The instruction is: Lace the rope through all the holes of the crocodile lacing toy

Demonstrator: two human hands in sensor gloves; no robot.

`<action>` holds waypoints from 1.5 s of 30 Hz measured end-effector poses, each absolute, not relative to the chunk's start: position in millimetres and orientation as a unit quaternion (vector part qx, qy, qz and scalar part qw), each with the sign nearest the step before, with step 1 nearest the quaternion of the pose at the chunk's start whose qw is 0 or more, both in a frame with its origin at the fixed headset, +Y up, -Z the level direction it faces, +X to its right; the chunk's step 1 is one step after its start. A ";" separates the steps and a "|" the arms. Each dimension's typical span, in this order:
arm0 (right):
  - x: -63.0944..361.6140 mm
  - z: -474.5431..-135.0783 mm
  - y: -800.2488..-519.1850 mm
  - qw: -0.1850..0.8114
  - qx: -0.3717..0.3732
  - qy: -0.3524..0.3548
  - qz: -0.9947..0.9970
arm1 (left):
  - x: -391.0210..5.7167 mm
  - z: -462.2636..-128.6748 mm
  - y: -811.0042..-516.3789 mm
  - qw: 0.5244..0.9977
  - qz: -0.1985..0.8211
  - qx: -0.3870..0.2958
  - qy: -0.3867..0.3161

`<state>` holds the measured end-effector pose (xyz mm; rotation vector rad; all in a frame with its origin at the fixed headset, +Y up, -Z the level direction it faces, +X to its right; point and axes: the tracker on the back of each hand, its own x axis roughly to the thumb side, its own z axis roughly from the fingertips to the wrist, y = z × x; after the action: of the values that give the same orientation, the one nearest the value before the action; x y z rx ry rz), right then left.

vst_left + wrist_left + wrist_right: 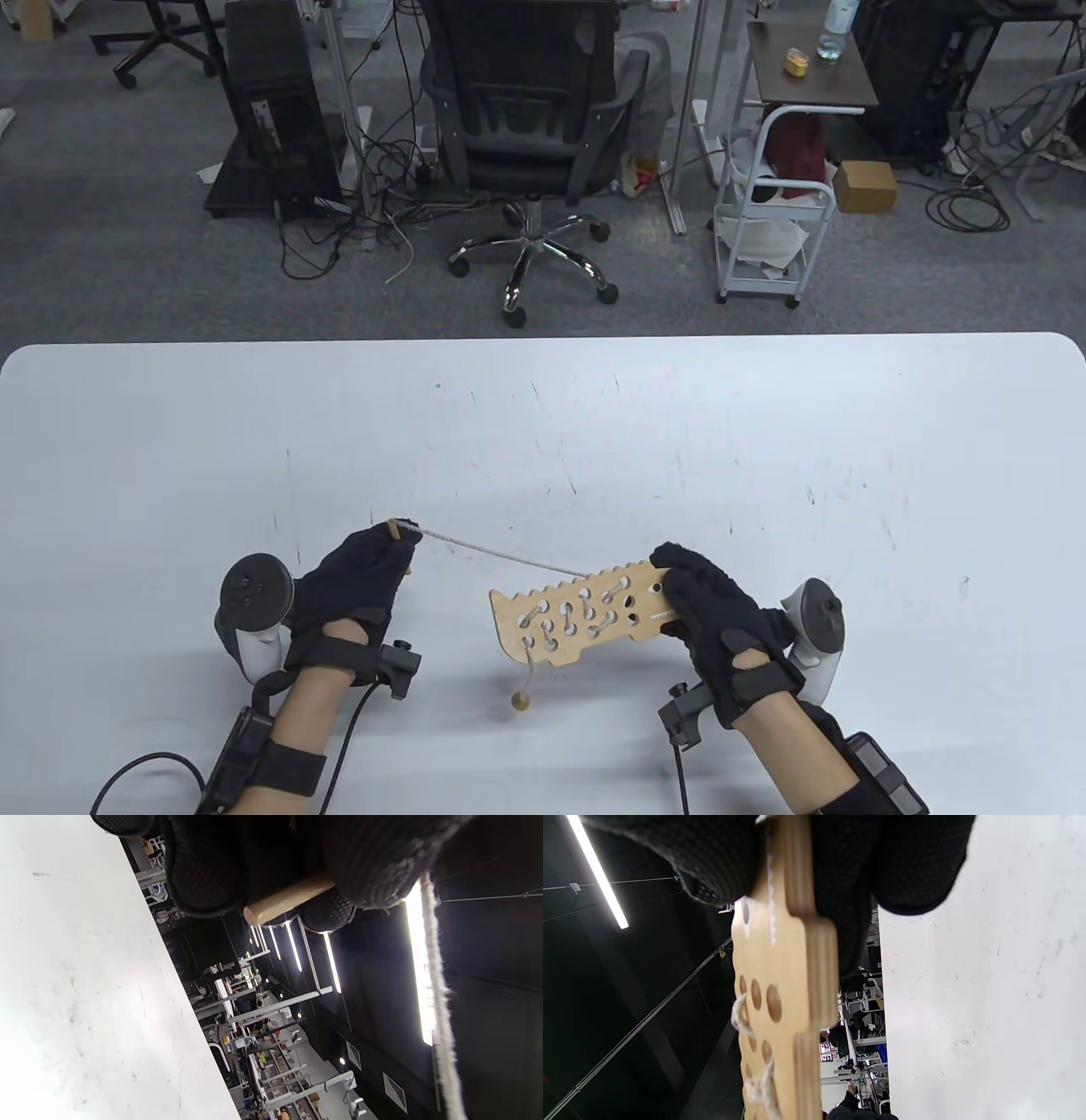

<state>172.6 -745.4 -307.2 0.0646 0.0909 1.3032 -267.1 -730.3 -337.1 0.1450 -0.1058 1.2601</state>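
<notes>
Resting under everything was the white table [543, 424]. Above its near edge my right hand [721, 611] gripped the wooden crocodile board [577, 615] by 1 end. Left of the board, my left hand [361, 577] pinched the rope's wooden tip [394, 531], the rope [501, 554] taut between. A bead [519, 701] hung below the board.

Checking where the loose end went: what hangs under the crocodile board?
A short rope tail hangs below the board, ending in a wooden bead near the table. The board's underside lacing is hidden.
</notes>
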 end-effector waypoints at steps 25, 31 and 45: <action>148.1 -295.7 -743.6 0.786 0.070 0.077 0.610 | -208.4 -327.8 -735.4 0.801 0.571 -0.058 -0.170; 143.6 -292.5 -740.5 0.786 0.081 0.081 0.607 | -189.9 -320.4 -738.9 0.746 0.627 -0.117 -0.189; 137.2 -287.1 -731.9 0.784 0.122 0.067 0.605 | -164.6 -308.7 -744.8 0.648 0.701 -0.218 -0.204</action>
<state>137.2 -731.9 -287.1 0.2642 0.1446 1.3057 -164.6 -744.8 -308.7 -0.4956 -0.4636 1.5941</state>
